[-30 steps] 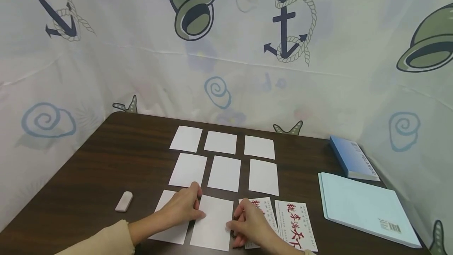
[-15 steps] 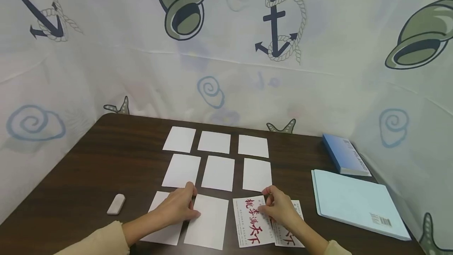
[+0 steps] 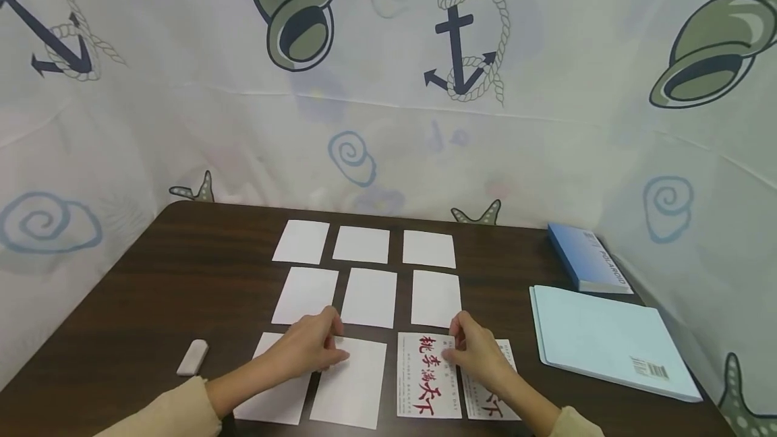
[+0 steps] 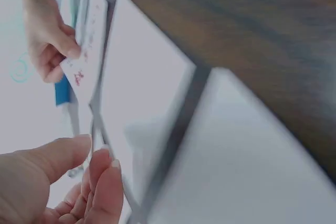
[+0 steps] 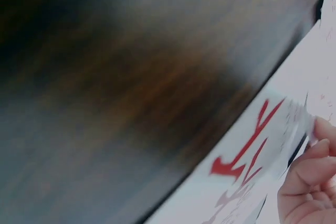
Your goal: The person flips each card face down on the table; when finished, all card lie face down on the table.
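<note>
At the front row's middle, my left hand (image 3: 312,341) pinches the upper left edge of a blank white card (image 3: 351,386) between thumb and fingers. Another blank card (image 3: 276,400) lies partly under that forearm. My right hand (image 3: 479,353) pinches the upper right edge of a white card printed with red characters (image 3: 425,386), which lies upright beside the blank one. A second printed card (image 3: 485,402) is partly covered by my right wrist. In the right wrist view, the fingers (image 5: 310,174) are at the printed card's edge.
Two rows of blank white cards (image 3: 367,295) lie farther back on the dark wooden table (image 3: 152,302). A white eraser-like block (image 3: 193,358) is at left. At right are a pale blue notebook (image 3: 607,339) and a blue box (image 3: 585,261). A patterned cloth surrounds the table.
My right hand has moved from the blank card's right edge to the printed card's right edge. That printed card, tilted before, now stands straighter. My left hand stays at the blank card.
</note>
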Demonstrator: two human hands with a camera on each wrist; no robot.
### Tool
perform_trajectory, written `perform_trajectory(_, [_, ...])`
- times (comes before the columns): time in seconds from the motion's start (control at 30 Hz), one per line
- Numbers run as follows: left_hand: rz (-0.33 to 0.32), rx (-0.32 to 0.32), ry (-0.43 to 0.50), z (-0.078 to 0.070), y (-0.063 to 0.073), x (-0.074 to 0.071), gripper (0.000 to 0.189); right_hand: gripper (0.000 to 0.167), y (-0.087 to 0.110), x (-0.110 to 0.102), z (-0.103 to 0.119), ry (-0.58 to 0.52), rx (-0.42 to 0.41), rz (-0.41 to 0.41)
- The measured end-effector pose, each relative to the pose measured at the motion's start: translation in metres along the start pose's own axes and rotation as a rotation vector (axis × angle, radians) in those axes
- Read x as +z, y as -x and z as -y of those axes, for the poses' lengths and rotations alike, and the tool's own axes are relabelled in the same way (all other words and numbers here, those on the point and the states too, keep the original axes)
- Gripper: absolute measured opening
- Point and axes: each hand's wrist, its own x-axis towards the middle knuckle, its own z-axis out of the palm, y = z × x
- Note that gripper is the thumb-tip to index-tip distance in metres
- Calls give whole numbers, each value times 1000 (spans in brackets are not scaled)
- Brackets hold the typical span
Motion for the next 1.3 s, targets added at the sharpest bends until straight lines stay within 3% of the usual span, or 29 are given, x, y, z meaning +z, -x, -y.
perform_trajectory(0.13, [29,56,130,-12,-24,10,29,33,-1,-5,-1,-47,-18,2])
perform_trajectory(0.33, [90,-30,286,-25,-50,35,26,30,-2,-8,-1,-113,-36,21])
perform_trajectory(0.57, [105,-61,414,-31,-54,46,18,29,-3,-6,-3,-138,7,15])
perform_trajectory(0.77, [119,-97,434,-33,-54,45,17,29,5,-3,7,-139,25,-72])
perform_trajectory(0.83, [119,-104,436,-34,-55,43,16,26,10,0,16,-202,-10,-27])
perform_trajectory(0.93, [117,-104,440,-38,-55,41,16,26,17,9,29,-316,-62,105])
perform_trajectory(1.0, [118,-99,453,-42,-55,40,15,31,20,16,36,-332,-82,153])
perform_trajectory(1.17, [157,-120,529,-52,-54,37,15,34,23,22,44,-284,-72,134])
perform_trajectory(1.3, [229,-151,641,-54,-50,37,22,29,28,16,45,-420,-23,191])
